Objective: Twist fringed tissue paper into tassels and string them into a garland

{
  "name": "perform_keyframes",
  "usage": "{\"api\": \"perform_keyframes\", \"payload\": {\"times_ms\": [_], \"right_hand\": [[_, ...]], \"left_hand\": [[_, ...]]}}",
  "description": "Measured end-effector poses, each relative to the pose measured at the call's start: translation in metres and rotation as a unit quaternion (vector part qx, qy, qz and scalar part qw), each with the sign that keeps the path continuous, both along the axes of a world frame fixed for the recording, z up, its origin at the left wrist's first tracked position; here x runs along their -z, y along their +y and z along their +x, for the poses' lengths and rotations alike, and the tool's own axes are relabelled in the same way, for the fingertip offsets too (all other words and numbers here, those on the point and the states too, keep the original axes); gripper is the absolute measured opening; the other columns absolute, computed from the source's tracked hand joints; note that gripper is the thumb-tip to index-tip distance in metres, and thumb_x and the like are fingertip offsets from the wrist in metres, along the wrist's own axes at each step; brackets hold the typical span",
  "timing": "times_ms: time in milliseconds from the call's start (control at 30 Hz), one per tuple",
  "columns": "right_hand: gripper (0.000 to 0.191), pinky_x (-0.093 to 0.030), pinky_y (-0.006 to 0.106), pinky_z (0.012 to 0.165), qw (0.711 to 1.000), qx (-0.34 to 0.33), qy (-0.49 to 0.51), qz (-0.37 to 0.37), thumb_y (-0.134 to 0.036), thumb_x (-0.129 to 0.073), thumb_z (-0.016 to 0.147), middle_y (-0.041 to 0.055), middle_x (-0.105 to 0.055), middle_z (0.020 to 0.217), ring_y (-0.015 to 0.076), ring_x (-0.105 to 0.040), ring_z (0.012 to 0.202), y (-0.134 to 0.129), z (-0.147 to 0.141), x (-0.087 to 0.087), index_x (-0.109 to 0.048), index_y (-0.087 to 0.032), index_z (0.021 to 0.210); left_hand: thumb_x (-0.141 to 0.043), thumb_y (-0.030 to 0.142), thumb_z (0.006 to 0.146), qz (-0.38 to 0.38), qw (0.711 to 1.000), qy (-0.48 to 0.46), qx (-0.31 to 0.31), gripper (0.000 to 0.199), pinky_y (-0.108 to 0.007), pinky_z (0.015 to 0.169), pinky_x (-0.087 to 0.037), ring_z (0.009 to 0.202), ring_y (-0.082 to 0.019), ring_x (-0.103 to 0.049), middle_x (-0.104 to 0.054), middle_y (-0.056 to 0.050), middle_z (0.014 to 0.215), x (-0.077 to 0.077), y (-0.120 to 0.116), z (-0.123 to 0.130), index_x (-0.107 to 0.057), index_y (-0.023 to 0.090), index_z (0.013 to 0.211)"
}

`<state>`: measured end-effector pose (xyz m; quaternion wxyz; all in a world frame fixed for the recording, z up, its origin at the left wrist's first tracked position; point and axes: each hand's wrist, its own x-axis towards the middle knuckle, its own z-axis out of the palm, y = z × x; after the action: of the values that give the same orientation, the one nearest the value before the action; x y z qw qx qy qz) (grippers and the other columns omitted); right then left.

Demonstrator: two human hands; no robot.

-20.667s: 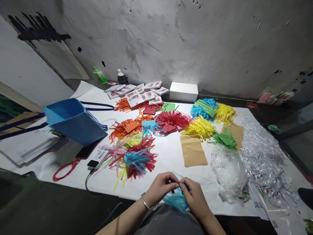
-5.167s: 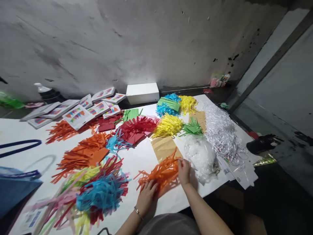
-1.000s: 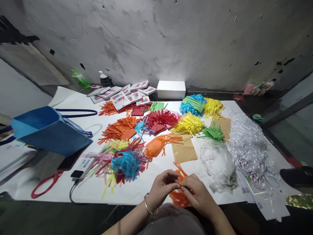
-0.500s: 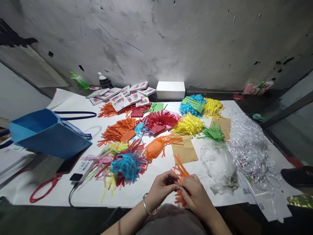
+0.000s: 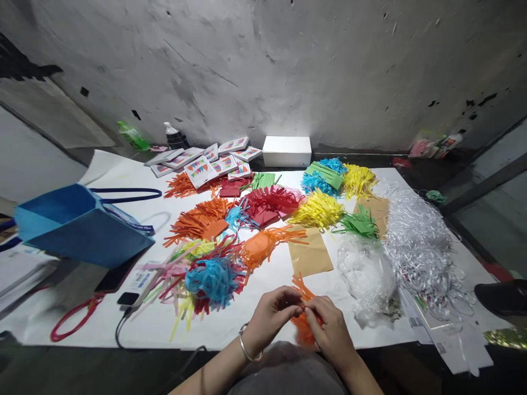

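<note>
At the table's near edge, my left hand [image 5: 274, 315] and my right hand [image 5: 331, 326] meet with fingertips pinched together. Between them is an orange fringed paper tassel [image 5: 304, 332], its strips spreading above and below the fingers. The exact pinch point is hidden by the fingers. Beyond the hands lies a brown paper sheet [image 5: 312, 255], and left of it a folded orange fringed paper bundle [image 5: 257, 248]. A blue tassel bundle [image 5: 213, 281] rests on red, yellow and pink strips to the left.
A blue bag [image 5: 82, 230] stands at the left near a power bank [image 5: 138, 288]. Printed packets [image 5: 200, 171] and a white box [image 5: 287, 151] sit along the wall. Clear plastic [image 5: 366, 280] and a heap of white ribbon [image 5: 422, 241] lie on the right.
My hands stay in nearly the same place, still pinching the orange tassel. Its upper strips sit lower and its lower strips have swung and look blurred.
</note>
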<state>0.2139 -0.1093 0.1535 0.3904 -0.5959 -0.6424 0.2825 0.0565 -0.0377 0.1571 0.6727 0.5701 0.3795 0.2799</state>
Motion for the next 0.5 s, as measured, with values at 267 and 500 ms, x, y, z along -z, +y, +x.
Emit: {"api": "perform_keyframes", "payload": {"times_ms": [267, 500], "right_hand": [[0.018, -0.044, 0.03, 0.07, 0.999, 0.0, -0.037, 0.009, -0.018, -0.043, 0.092, 0.0027, -0.063, 0.078, 0.0189, -0.056, 0.079, -0.003, -0.002, 0.004, -0.059, -0.022, 0.084], [0.016, -0.044, 0.035, 0.078, 0.982, -0.03, -0.149, 0.111, -0.013, -0.043, 0.09, 0.0043, -0.063, 0.082, 0.0191, -0.056, 0.076, -0.004, -0.009, 0.015, -0.057, -0.019, 0.095]], "left_hand": [[-0.053, 0.012, 0.082, 0.229, 0.963, 0.127, 0.059, 0.018, -0.025, 0.074, -0.052, 0.078, -0.016, -0.066, -0.072, -0.005, 0.086, -0.006, -0.003, -0.009, -0.066, 0.02, 0.092], [-0.046, 0.007, 0.082, 0.338, 0.919, 0.19, 0.069, 0.02, -0.021, 0.065, -0.047, 0.068, -0.013, -0.063, -0.069, -0.003, 0.077, 0.005, -0.012, -0.01, -0.061, 0.019, 0.088]]}}
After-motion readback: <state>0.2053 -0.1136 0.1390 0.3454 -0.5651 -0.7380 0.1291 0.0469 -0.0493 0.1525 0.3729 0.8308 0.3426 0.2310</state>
